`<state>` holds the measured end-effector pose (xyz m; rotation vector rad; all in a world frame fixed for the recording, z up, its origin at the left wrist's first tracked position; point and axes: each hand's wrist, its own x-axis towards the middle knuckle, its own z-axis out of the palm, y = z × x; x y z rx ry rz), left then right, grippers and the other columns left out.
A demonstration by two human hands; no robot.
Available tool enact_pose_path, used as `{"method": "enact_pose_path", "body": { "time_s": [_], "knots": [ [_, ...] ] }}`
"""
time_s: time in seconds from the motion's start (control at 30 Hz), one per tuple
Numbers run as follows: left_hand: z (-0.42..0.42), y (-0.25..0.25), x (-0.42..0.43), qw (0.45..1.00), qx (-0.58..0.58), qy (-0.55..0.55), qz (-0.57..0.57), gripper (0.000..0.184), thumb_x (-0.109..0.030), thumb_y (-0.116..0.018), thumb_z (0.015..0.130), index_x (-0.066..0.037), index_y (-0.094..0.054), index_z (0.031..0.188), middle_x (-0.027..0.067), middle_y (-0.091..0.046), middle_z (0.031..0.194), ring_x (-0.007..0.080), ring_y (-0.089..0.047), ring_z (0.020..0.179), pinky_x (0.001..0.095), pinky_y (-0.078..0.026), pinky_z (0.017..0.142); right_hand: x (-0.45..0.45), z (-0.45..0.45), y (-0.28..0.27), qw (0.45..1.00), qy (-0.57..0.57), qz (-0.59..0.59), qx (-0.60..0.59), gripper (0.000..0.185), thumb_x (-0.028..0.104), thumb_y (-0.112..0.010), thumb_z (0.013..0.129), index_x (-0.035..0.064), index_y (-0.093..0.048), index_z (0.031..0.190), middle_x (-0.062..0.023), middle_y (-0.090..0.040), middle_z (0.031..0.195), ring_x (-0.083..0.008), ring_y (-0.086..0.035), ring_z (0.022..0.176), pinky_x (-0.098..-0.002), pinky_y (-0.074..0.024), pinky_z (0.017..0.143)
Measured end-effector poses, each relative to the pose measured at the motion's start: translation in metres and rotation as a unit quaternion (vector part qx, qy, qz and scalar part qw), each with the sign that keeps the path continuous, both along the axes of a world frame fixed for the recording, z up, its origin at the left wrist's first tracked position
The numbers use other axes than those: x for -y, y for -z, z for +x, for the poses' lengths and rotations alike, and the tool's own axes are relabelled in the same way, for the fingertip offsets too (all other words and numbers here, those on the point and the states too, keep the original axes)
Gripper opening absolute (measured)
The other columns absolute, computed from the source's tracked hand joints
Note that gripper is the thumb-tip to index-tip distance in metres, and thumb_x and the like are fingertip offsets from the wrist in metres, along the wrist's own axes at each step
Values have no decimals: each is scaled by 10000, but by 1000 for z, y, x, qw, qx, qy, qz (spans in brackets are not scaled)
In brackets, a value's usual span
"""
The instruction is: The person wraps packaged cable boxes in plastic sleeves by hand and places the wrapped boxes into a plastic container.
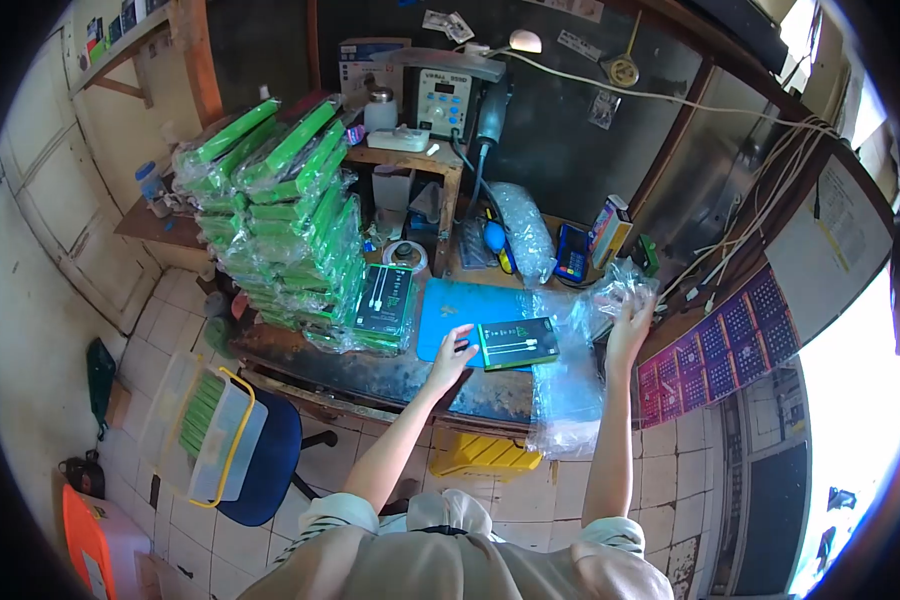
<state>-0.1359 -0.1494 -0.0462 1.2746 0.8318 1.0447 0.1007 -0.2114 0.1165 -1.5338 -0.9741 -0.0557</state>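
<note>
A black and green box with a white cable picture (518, 343) lies tilted over the blue mat (460, 302). My left hand (452, 357) is at the box's left edge, fingers closed round that edge. Clear plastic wrap (570, 385) hangs and spreads just right of the box. My right hand (630, 318) is raised at the wrap's upper right end, with its fingers pinched on the crumpled plastic. Left of the mat, a similar black box (384, 300) lies on plastic wrapping beside a tall stack of green wrapped packs (290, 220).
Behind the mat are a bubble-wrapped roll (523, 232), a blue device (572, 252) and a tape roll (406, 256). A soldering station (441, 98) sits on the shelf. A clear bin (215, 430) rests on the blue chair (270, 470). Cables hang at the right.
</note>
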Motion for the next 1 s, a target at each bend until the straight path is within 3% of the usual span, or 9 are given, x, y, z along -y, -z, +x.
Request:
{"method": "enact_pose_path", "body": {
  "time_s": [0.1, 0.3, 0.5, 0.6, 0.67, 0.73, 0.77, 0.87, 1.0],
  "knots": [
    [1, -53, 1, 995, 61, 63, -55, 560, -290, -578, 837, -150, -309, 1308, 130, -348, 1307, 234, -394, 1168, 405, -337, 953, 12, -14, -20, 907, -232, 165, -311, 189, 49, -457, 874, 42, -431, 1061, -144, -542, 1041, -235, -574, 933, -349, -462, 793],
    [15, -126, 3, 956, 178, 207, -110, 780, -450, -561, 815, -249, -68, 1384, 166, -169, 1410, 322, -293, 1255, 488, -332, 939, 17, -54, 23, 800, -275, 126, -519, 206, 30, -472, 859, 61, -464, 1062, -120, -555, 1037, -226, -584, 906, -329, -477, 773],
    [16, -130, 12, 970, 165, 164, -77, 627, -90, -627, 778, -139, -310, 1317, 124, -439, 1240, 128, -537, 962, 286, -444, 842, 19, -95, 75, 802, -313, 40, -507, 188, 2, -499, 831, 17, -526, 1016, -81, -564, 999, -190, -573, 880, -322, -476, 756],
    [10, -112, 5, 972, 145, 176, -64, 567, -26, -613, 772, -100, -371, 1280, 100, -509, 1157, 116, -547, 937, 236, -458, 793, 20, -111, 80, 828, -260, -15, -497, 218, -2, -494, 831, -14, -516, 1048, -70, -573, 959, -180, -567, 872, -317, -464, 783],
    [6, -103, 1, 967, 178, 164, -83, 466, 36, -577, 776, -53, -447, 1215, 76, -570, 1023, 111, -550, 922, 235, -469, 778, 14, -105, 97, 864, -287, -44, -412, 309, 41, -550, 812, 23, -495, 1115, -104, -515, 1070, -204, -514, 981, -347, -436, 838],
    [-3, -101, -3, 952, 196, 203, -118, 436, 36, -563, 785, -56, -466, 1200, 68, -572, 1010, 101, -554, 893, 233, -474, 765, 15, -112, 85, 967, -126, -152, -161, 526, 92, -629, 769, 89, -399, 1242, -161, -343, 1266, -252, -414, 1111, -382, -399, 889],
    [-7, -100, -3, 943, 215, 206, -151, 405, 24, -549, 798, -51, -476, 1189, 51, -571, 1014, 96, -560, 868, 232, -475, 767, 7, -100, 109, 914, -214, -76, -336, 772, 131, -692, 719, 167, -246, 1348, -179, -136, 1376, -295, -304, 1207, -407, -359, 939],
    [-20, -102, -4, 913, 252, 240, -214, 395, 11, -540, 807, -50, -474, 1192, 35, -566, 1029, 100, -560, 876, 242, -478, 776, 12, -111, 83, 846, -306, -33, -435, 863, 102, -676, 731, 180, -125, 1390, -189, -75, 1399, -324, -275, 1236, -405, -317, 985],
    [-21, -87, -3, 917, 236, 233, -222, 368, -7, -548, 819, -35, -462, 1176, 63, -550, 1054, 110, -553, 913, 232, -472, 762, 11, -117, 73, 786, -435, -27, -438, 740, -11, -594, 759, 123, -211, 1378, -122, -248, 1376, -236, -318, 1233, -361, -335, 984]
  ]
}}
